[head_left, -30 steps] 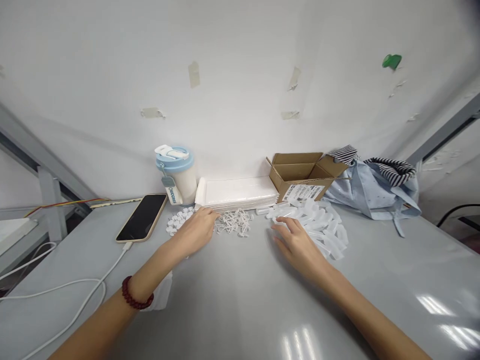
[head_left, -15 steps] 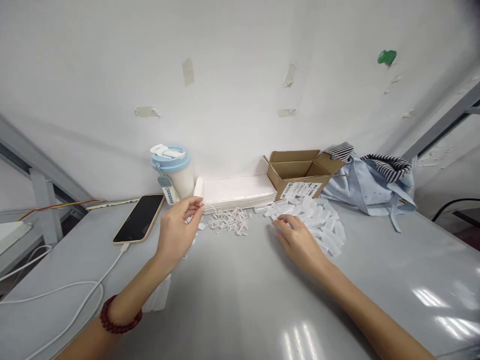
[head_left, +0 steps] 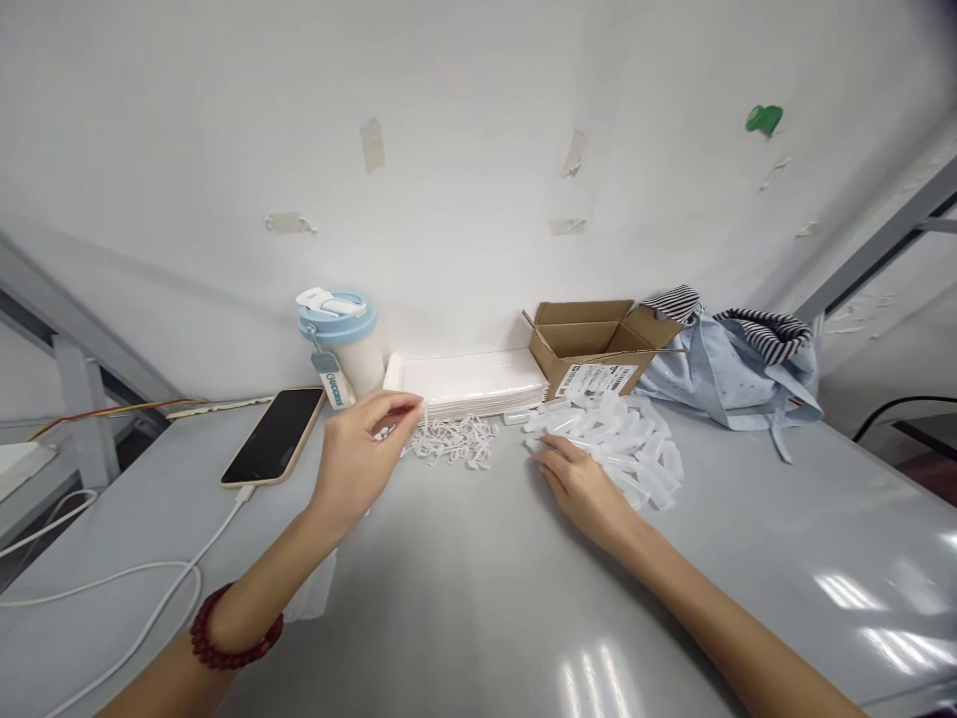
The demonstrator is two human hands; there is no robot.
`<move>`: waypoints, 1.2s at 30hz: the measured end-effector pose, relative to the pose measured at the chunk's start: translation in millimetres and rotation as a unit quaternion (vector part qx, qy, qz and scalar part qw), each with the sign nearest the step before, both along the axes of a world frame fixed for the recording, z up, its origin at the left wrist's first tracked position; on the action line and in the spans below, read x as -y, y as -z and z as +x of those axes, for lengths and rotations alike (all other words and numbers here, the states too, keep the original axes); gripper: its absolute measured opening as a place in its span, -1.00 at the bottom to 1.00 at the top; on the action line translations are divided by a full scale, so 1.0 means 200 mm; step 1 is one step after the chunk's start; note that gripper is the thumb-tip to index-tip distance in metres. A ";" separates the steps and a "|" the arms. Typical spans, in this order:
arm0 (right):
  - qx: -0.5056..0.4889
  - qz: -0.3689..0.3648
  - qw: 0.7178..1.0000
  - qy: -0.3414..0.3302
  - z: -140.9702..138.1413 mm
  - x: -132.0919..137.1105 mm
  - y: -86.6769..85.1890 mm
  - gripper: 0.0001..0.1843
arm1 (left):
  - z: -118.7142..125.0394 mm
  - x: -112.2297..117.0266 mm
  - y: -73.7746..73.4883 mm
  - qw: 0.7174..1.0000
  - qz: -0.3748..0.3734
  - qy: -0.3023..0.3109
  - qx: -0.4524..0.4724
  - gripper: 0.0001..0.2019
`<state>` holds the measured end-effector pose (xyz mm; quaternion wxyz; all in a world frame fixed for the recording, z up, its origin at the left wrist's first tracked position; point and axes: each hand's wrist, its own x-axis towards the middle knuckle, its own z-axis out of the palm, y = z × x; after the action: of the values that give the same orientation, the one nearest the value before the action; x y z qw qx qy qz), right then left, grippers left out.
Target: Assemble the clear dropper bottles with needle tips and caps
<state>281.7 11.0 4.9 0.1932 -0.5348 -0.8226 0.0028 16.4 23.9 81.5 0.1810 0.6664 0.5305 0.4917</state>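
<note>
My left hand (head_left: 366,439) is closed in a pinch at the left side of a heap of small white plastic pieces (head_left: 456,442) with thin curved parts. A bit of white shows at its fingertips, too small to make out well. At the left edge of a pile of translucent plastic tubes (head_left: 650,454) is my right hand (head_left: 579,484), its thumb and fingers drawn together on a tube there, mostly hidden by the fingers. Behind the small pieces lies a stack of flat white packs (head_left: 478,379). Under my left forearm, some translucent pieces (head_left: 318,588) are partly covered.
A phone (head_left: 274,436) with a white charging cable (head_left: 160,608) lies at left. Near the wall stand a blue-lidded cup (head_left: 355,349) and an open cardboard box (head_left: 598,349). A light blue cloth bag (head_left: 725,374) lies at right on the grey table (head_left: 464,608).
My left hand has moved slightly right, over the edge of the small white pieces. The right hand has shifted slightly left, and its fingers have closed at the tubes.
</note>
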 end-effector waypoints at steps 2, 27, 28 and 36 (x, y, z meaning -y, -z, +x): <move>-0.016 0.002 1.000 -0.015 -0.01 0.01 -0.01 -0.66 | 0.00 0.03 0.01 0.985 -0.134 0.018 0.107 -0.83; -0.401 -0.163 0.891 -0.141 -0.23 0.29 -0.16 -0.79 | 0.19 0.35 0.14 0.854 -0.402 0.132 0.303 -0.76; -0.412 -0.182 0.883 -0.130 -0.23 0.29 -0.15 -0.79 | 0.19 0.35 0.14 0.871 -0.390 0.123 0.272 -0.75; -0.516 -0.308 0.795 -0.083 -0.26 0.31 -0.18 -0.78 | 0.13 0.38 0.13 0.965 -0.172 0.195 -0.021 -0.75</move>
<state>230.1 -51.1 40.2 0.4129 -0.4147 -0.5981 0.5476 43.0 -52.1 54.7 0.3742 0.7256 0.4712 0.3339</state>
